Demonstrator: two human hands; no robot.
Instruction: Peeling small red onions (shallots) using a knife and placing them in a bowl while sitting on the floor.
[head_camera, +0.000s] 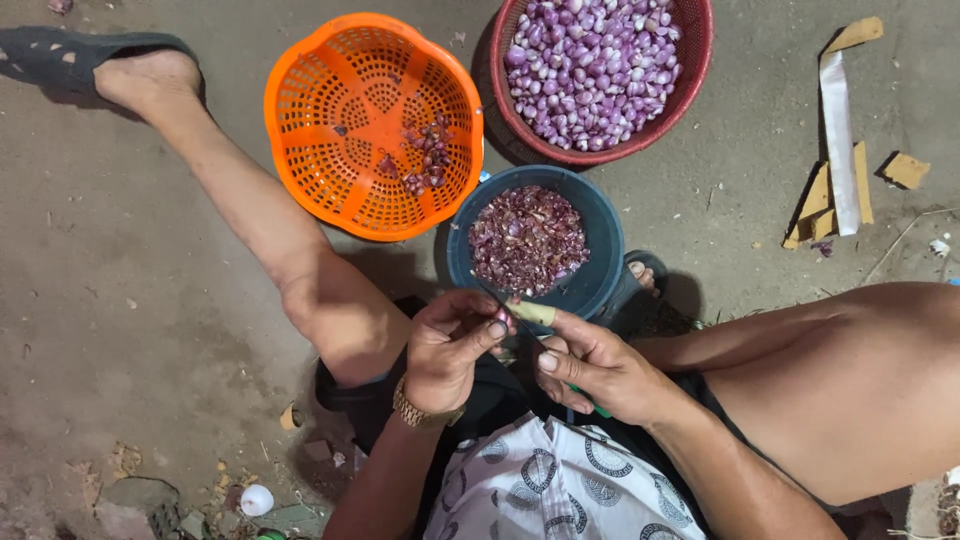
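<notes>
Over the near rim of the blue bowl (600, 225), both hands meet above the seated person's lap. The left hand (448, 350), a gold watch (420, 412) on its wrist, curls its fingers and thumb around a small shallot (500, 318), pinching it; only a sliver of the bulb shows, so its state is hard to judge. The right hand (592, 368) closes around a small knife (530, 313) with a pale yellowish handle, the thin dark blade appearing to reach toward the shallot. Inside the blue bowl lies a heap of purple shallot skins (527, 238). Just beyond it on the concrete ground (120, 280), touching its far left rim, an orange plastic colander (340, 110) holds a few scraps of peel. Beside that, toward the far right, a dark red basket (690, 90) is filled with peeled shallots (590, 65). Cardboard scraps (838, 150) lie well apart at the right edge. A sandalled foot (140, 75) rests at the far left corner.
</notes>
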